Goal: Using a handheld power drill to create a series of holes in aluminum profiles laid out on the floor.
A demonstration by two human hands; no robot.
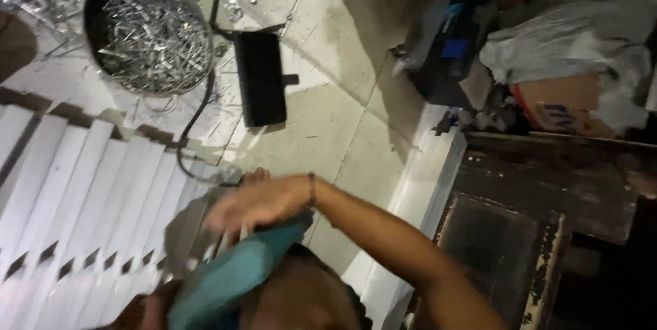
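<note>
One right hand [256, 201] over teal tool [233, 275], white slats [82, 186] beside

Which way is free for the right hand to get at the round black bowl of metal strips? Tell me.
Probably yes: the right hand hovers above the white slats, and only bare floor and a black cable lie toward the bowl.

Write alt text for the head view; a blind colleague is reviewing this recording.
A person's right hand, blurred, reaches over a teal power tool beside a row of white slats on a pale tiled floor. Beyond lie a round dark basin of shiny metal strips and a black rectangular box with a cable.
</note>
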